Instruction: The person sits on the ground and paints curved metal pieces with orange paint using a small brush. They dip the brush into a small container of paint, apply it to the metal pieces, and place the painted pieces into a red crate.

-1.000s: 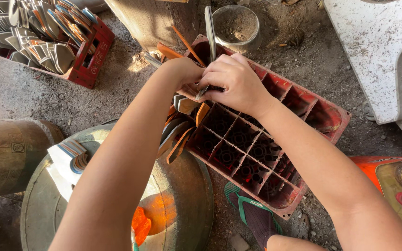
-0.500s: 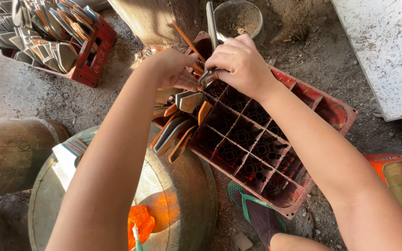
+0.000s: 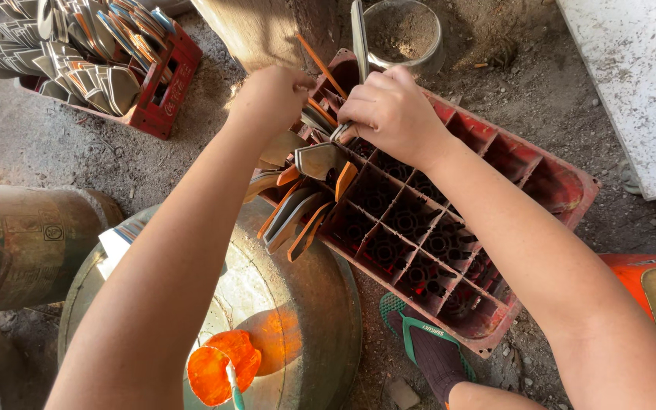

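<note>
Hands first: your right hand (image 3: 392, 114) is closed around a long flat metal blade (image 3: 359, 38) that stands nearly upright at the far end of the red crate (image 3: 548, 178). Your left hand (image 3: 271, 99) is curled shut among the flat metal pieces with orange handles (image 3: 298, 216) that fill the compartments at that same far end; you cannot tell which piece it grips, since the fingers are hidden from you. Those pieces lean out over the crate's left edge, above the round metal drum lid (image 3: 298, 304). The crate's nearer compartments are open and dark. A sandalled foot (image 3: 427, 345) rests just beside the crate's near corner. Well apart, at the upper left, a second red crate (image 3: 165, 99) holds more such pieces.
</note>
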